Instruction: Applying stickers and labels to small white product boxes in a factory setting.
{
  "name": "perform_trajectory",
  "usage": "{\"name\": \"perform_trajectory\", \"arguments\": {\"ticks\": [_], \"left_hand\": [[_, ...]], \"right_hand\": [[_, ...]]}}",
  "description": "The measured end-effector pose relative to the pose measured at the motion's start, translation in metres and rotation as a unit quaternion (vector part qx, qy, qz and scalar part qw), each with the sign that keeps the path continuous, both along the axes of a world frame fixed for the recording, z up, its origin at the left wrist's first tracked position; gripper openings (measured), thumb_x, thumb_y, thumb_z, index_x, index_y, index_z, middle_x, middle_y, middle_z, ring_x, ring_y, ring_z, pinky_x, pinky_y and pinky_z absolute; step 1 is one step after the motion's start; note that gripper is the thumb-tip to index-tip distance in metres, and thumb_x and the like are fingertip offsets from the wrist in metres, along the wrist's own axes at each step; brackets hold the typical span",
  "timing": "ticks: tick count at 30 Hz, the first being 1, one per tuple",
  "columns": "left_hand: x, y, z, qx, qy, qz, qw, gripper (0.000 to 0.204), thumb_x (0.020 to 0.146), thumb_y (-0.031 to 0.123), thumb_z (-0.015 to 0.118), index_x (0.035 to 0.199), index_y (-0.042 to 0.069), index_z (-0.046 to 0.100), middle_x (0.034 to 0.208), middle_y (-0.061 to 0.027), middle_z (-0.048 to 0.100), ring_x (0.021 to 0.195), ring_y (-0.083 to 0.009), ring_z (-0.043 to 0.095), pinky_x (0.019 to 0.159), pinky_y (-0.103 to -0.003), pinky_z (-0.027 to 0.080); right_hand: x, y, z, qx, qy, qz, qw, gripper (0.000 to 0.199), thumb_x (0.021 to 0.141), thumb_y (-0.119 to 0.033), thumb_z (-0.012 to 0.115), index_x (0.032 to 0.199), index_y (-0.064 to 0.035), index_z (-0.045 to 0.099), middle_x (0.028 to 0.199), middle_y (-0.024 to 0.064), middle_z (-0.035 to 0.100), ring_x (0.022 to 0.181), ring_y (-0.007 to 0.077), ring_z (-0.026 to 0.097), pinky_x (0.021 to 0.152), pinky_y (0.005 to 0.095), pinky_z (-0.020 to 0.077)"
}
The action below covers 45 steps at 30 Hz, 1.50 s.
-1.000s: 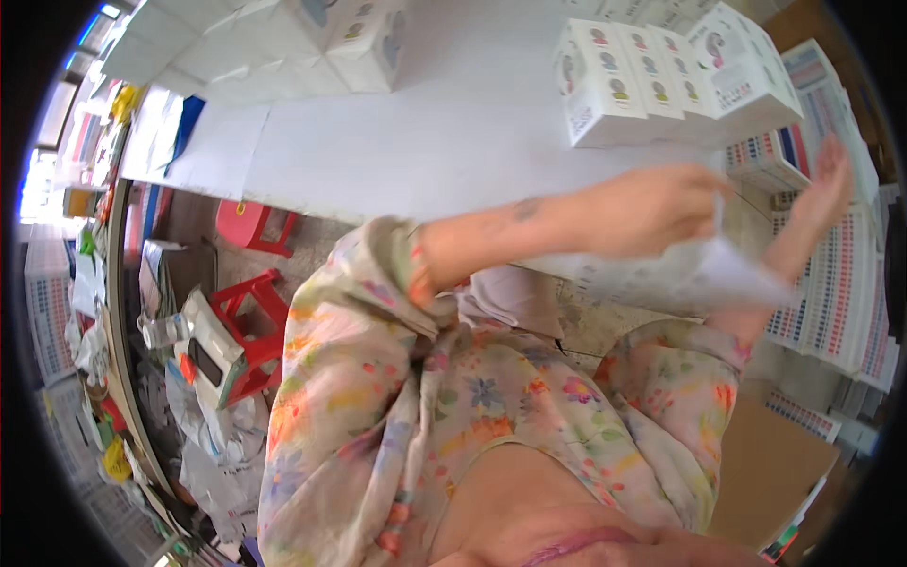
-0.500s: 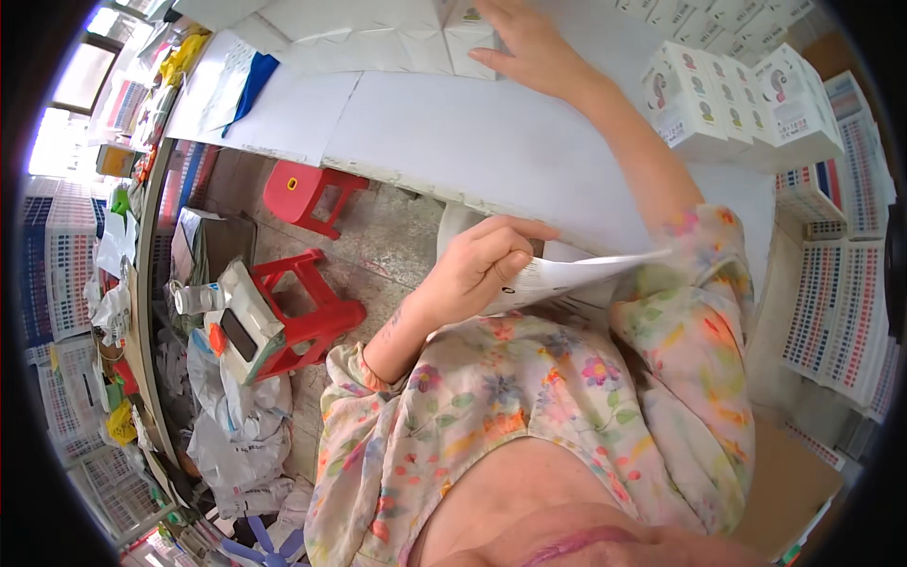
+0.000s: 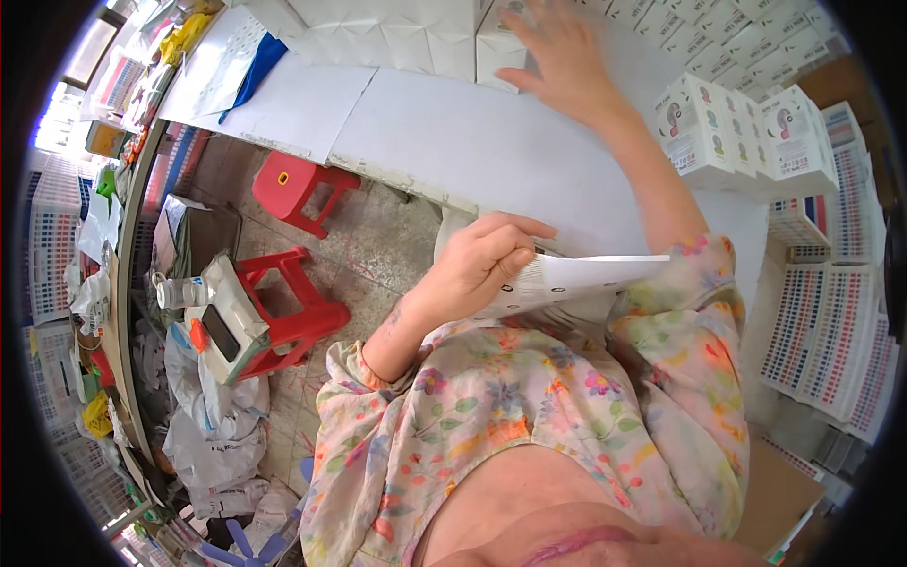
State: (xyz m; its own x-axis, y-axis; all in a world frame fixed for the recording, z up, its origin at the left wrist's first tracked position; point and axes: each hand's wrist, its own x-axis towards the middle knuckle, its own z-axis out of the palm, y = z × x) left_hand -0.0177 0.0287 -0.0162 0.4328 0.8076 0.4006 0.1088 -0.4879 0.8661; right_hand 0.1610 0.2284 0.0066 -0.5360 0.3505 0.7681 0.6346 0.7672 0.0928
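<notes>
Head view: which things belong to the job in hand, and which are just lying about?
Apparently part of the job:
printed sheet, in the left hand
row of white boxes, right hand at its right end
worktable

Apparently lying about:
red stools
dark phone
plastic bags

Pastel floral blouse (image 3: 515, 392), white sheet (image 3: 581, 282), red stool (image 3: 283, 187)

Dark print, too small to make out, runs over the white paper sheet (image 3: 578, 283) just before the near edge of the white table (image 3: 444, 142), the upright cartons (image 3: 704, 142) at the table's right end (below pictures), the packed small boxes (image 3: 718, 55) beyond those, and a plastic bag (image 3: 219, 458) to the table's near left.
</notes>
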Motion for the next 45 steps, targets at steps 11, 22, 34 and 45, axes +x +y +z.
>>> {"name": "perform_trajectory", "arguments": {"ticks": [11, 22, 34, 45], "left_hand": [[-0.005, 0.022, 0.008, 0.043, 0.042, 0.053, 0.997, 0.011, 0.094, 0.009, 0.058, 0.087, 0.000, 0.058, 0.140, -0.0191, 0.050, 0.124, -0.0357, 0.050, 0.098, -0.041, 0.045], [0.008, 0.057, -0.004, 0.109, 0.145, 0.052, 0.982, 0.014, 0.094, 0.014, 0.059, 0.087, 0.002, 0.058, 0.153, -0.0167, 0.036, 0.144, -0.0411, 0.027, 0.115, -0.055, 0.025], [0.025, 0.060, -0.009, 0.155, 0.368, 0.075, 0.914, 0.013, 0.092, 0.015, 0.060, 0.088, 0.003, 0.064, 0.147, -0.0036, 0.045, 0.144, -0.0352, 0.029, 0.100, -0.083, 0.016], [0.017, 0.027, -0.020, 0.133, 0.376, 0.105, 0.911, 0.015, 0.093, 0.017, 0.058, 0.090, 0.004, 0.065, 0.151, -0.0016, 0.039, 0.145, -0.0358, 0.026, 0.097, -0.077, 0.029]], "right_hand": [[0.005, -0.020, -0.022, -0.191, -0.095, -0.023, 0.977, 0.075, 0.079, -0.021, 0.075, 0.146, -0.0128, 0.042, 0.144, 0.0155, 0.044, 0.134, 0.0386, 0.038, 0.109, 0.0448, 0.0393], [0.064, -0.107, -0.022, -0.352, 0.148, -0.024, 0.924, 0.030, 0.090, -0.013, 0.066, 0.118, -0.0048, 0.060, 0.123, 0.0117, 0.052, 0.118, 0.0269, 0.049, 0.094, 0.0367, 0.0467], [-0.023, 0.064, 0.133, -0.065, 0.178, 0.059, 0.980, 0.068, 0.082, -0.034, 0.072, 0.135, 0.0009, 0.049, 0.129, 0.0268, 0.056, 0.118, 0.0409, 0.055, 0.103, 0.0413, 0.0437], [-0.077, 0.056, 0.188, -0.168, 0.081, -0.156, 0.970, 0.081, 0.078, -0.056, 0.069, 0.134, 0.0006, 0.051, 0.117, 0.0273, 0.064, 0.112, 0.0389, 0.062, 0.098, 0.0417, 0.0493]]}}
